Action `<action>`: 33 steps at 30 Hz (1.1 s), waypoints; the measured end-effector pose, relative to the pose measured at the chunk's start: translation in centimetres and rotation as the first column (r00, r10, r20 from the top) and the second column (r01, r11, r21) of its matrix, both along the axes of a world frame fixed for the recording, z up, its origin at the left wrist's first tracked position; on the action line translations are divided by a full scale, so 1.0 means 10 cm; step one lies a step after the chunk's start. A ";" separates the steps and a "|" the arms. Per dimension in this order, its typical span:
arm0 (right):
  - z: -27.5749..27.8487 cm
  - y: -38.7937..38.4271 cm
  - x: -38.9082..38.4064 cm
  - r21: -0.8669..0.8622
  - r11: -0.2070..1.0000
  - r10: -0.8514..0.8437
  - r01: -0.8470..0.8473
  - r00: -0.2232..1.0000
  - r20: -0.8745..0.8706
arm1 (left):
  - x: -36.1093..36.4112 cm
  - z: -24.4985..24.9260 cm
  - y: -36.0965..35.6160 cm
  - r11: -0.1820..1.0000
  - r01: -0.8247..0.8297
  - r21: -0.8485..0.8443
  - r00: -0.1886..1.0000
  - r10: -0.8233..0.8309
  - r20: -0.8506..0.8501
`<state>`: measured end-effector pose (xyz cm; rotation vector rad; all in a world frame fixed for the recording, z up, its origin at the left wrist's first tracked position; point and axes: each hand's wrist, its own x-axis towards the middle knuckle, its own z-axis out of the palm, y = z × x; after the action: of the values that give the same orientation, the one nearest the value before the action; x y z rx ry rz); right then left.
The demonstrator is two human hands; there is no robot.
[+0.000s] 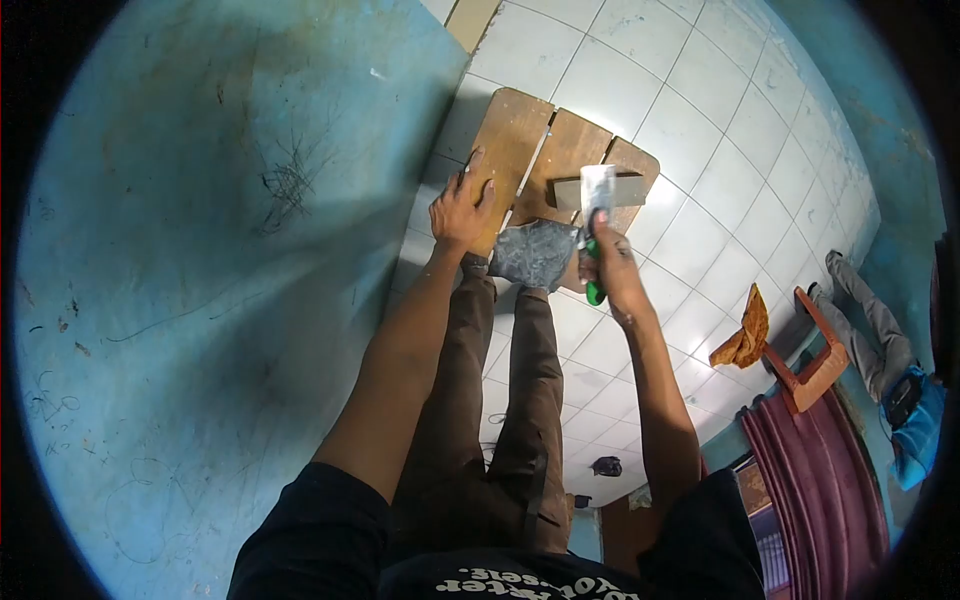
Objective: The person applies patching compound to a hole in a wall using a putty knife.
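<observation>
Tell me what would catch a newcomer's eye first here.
Probably the green-handled scraper, its pale, broad blade held up in the right hand over the slatted wooden top, where the left hand rests on one side. Next, the big scribbled blue wall filling the left of the view. Farther off to the right, a crumpled orange-brown cloth stands out against the white floor tiles.

The right hand [617,268] grips a green-handled scraper [598,188], seemingly a putty knife, over the wooden slats [575,150]; the left hand [462,212] rests spread on their left side, a grey cloth [536,254] between.
</observation>
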<state>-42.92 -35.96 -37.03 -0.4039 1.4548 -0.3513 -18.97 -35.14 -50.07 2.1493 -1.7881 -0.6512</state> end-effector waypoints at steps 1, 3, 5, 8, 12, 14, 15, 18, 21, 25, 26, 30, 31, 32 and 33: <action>0.04 -0.07 -0.02 -0.031 0.999 -0.035 0.036 0.999 0.013 | 0.01 -0.01 0.01 0.999 -0.013 0.034 1.000 0.014 -0.011; 0.31 -0.21 -0.06 -0.106 0.993 -0.046 0.058 0.993 0.112 | -0.03 0.00 0.03 0.997 -0.027 0.069 0.999 0.029 -0.032; 0.51 -0.27 -0.05 -0.181 0.983 0.027 -0.025 1.000 0.012 | -0.03 0.03 0.03 0.996 -0.033 0.081 0.999 0.035 -0.021; 0.64 -0.19 0.00 -0.346 0.925 0.125 -0.156 0.986 -0.110 | -0.05 0.07 0.02 0.999 -0.020 0.039 1.000 0.020 -0.011; 0.95 -0.09 -0.08 -0.561 0.696 0.228 -0.448 0.879 -0.419 | -0.04 0.06 0.04 0.996 -0.026 0.086 0.999 0.023 0.035; 1.35 -0.10 -0.04 -0.669 0.464 0.101 -0.580 0.785 -0.611 | 0.02 -0.12 0.12 0.999 -0.005 0.040 1.000 0.005 0.001; 1.49 -0.05 -0.10 -0.630 0.449 0.110 -0.633 0.739 -0.664 | 0.03 -0.13 0.10 1.000 0.019 0.005 1.000 -0.019 -0.019; 2.06 0.03 -0.15 -0.633 0.476 0.101 -0.610 0.754 -0.650 | 0.03 0.19 0.04 0.991 0.014 0.135 1.000 -0.015 0.003; 2.48 0.16 -0.21 -0.740 0.352 -0.021 -0.574 0.785 -0.619 | 0.03 0.31 0.21 0.992 -0.008 0.125 0.985 -0.014 0.174; 3.24 0.30 -0.19 -0.791 0.247 -0.067 -0.559 0.805 -0.590 | 0.08 0.73 0.58 0.995 -0.057 0.080 0.992 0.047 0.117; 3.42 0.34 -0.18 -0.797 0.231 -0.067 -0.559 0.808 -0.586 | 0.08 0.83 0.74 0.991 -0.082 0.107 0.993 0.071 0.096; 4.01 0.55 -0.03 -0.829 0.126 -0.054 -0.545 0.830 -0.555 | 0.20 1.31 1.45 0.974 -0.178 0.141 0.982 0.186 -0.045; 4.16 0.62 0.01 -0.820 0.133 -0.034 -0.557 0.824 -0.565 | 0.27 1.37 1.66 0.975 -0.190 0.113 0.973 0.203 -0.112; 4.33 0.69 0.06 -0.839 0.121 -0.021 -0.530 0.844 -0.536 | 0.31 1.64 1.81 0.954 -0.227 0.195 0.965 0.248 -0.090; 4.46 0.76 0.10 -0.849 0.090 -0.012 -0.521 0.852 -0.524 | 0.34 1.87 1.98 0.924 -0.262 0.280 0.954 0.292 -0.069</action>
<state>-41.89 -28.31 7.62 -1.9929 1.2754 -1.0022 -15.60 -15.32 -31.35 2.4261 -1.3664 -0.9615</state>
